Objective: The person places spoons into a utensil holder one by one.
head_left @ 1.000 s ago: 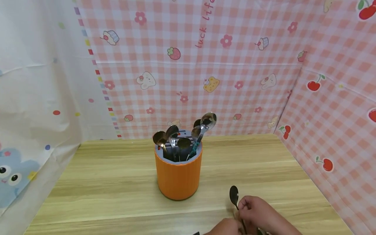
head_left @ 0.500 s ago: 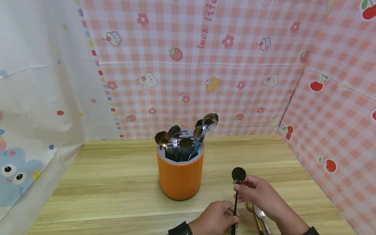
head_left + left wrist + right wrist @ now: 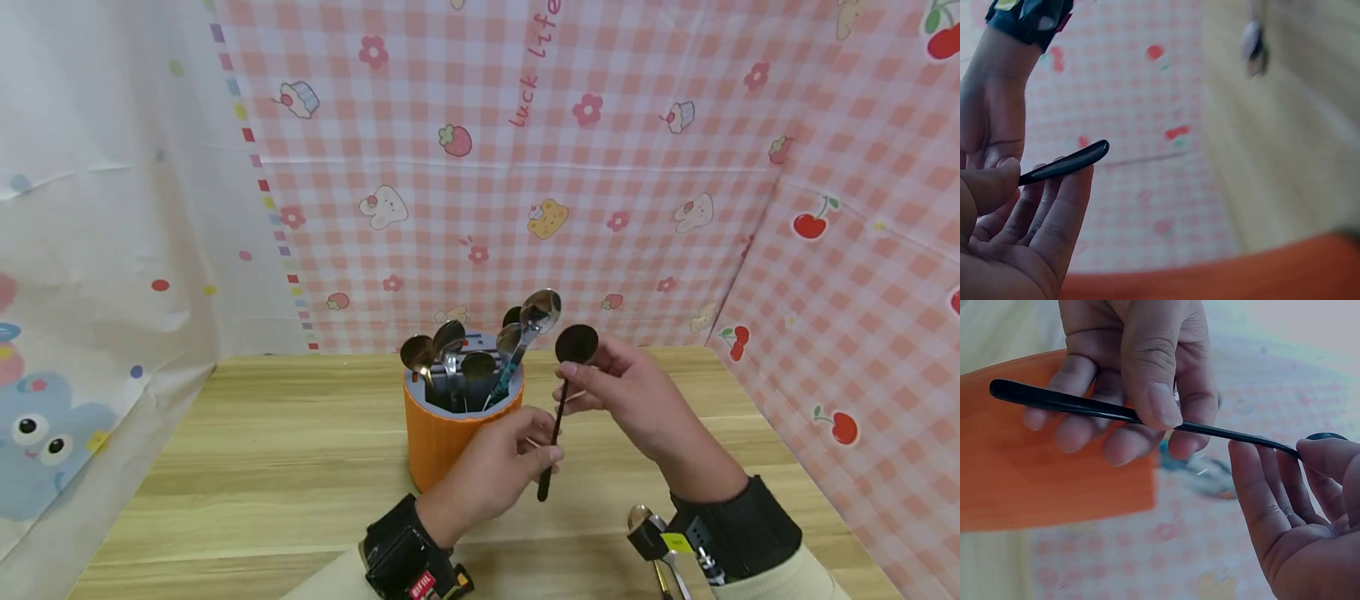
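A long-handled black spoon [image 3: 577, 344] is held up between both hands, tilted, bowl uppermost, just right of the orange holder [image 3: 431, 446]. My right hand [image 3: 637, 400] pinches it close below the bowl. Lower down, my left hand [image 3: 491, 467] grips the handle between thumb and fingers in front of the holder. The right wrist view shows the spoon's handle [image 3: 1060, 403] lying across the left fingers under the thumb. In the left wrist view the handle's end [image 3: 1066, 164] pokes out past the left fingertips. Several spoons stand bowl-up in the holder, including a large silver spoon [image 3: 541, 310].
A gold spoon [image 3: 640, 515] and a silver spoon [image 3: 679, 578] lie on the wooden table [image 3: 285, 492] at the front right, partly hidden by the right wrist's gear. A checked pink cloth [image 3: 450, 192] hangs behind the table and along its right side.
Both hands have come up from the front right edge toward the holder, lifting the black spoon between them. The spoons on the table came into sight. The holder stays in place.
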Action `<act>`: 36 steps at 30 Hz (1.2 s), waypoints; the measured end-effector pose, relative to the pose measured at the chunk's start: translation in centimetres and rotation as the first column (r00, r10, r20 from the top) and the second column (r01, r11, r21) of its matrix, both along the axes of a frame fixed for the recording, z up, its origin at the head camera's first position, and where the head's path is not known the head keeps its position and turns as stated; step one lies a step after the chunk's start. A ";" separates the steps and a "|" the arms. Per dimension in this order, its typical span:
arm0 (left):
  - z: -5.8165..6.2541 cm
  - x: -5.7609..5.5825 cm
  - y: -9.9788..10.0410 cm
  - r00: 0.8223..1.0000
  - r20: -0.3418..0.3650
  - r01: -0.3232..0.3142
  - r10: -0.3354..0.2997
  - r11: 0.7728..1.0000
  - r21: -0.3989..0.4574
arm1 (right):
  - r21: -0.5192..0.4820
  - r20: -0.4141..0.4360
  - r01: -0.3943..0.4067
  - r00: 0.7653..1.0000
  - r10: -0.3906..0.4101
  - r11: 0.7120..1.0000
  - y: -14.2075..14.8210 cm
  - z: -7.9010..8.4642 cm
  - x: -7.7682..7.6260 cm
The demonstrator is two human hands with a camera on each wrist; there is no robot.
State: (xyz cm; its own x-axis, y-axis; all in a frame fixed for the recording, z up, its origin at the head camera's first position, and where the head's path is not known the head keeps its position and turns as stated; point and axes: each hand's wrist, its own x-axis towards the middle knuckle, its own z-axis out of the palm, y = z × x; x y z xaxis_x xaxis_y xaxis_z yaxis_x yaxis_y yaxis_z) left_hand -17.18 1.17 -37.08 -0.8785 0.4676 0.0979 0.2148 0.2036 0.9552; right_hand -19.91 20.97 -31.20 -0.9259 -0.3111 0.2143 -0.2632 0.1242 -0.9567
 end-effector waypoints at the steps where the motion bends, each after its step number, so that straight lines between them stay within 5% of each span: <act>1: 0.6 -0.2 -0.4 1.000 -0.023 -0.015 0.015 1.000 0.006 | -0.009 -0.016 -0.006 1.000 0.006 1.000 -0.4 0.7 -0.2; 11: 5.5 -1.4 -4.3 0.972 -0.194 -0.120 0.130 0.991 0.061 | -0.056 -0.148 -0.044 0.988 0.036 0.997 -5.3 6.0 -1.8; 15: 6.5 -2.1 -6.0 0.953 -0.227 -0.188 0.198 0.980 0.068 | -0.084 -0.199 -0.076 0.978 0.058 0.994 -7.3 6.9 -2.6; 22: 5.8 -3.0 -7.9 0.935 -0.250 -0.253 0.252 0.967 0.030 | -0.086 -0.188 -0.116 0.977 0.098 0.990 -10.1 6.0 -3.8; 28: 4.6 -3.2 -9.0 0.943 -0.158 -0.293 0.291 0.956 0.015 | 0.011 -0.089 -0.117 0.989 0.118 0.993 -10.9 4.3 -4.1; 36: 4.2 -3.3 -10.0 0.928 -0.076 -0.358 0.365 0.929 0.089 | 0.239 -0.195 -0.007 0.979 0.055 0.971 -11.4 3.8 -3.9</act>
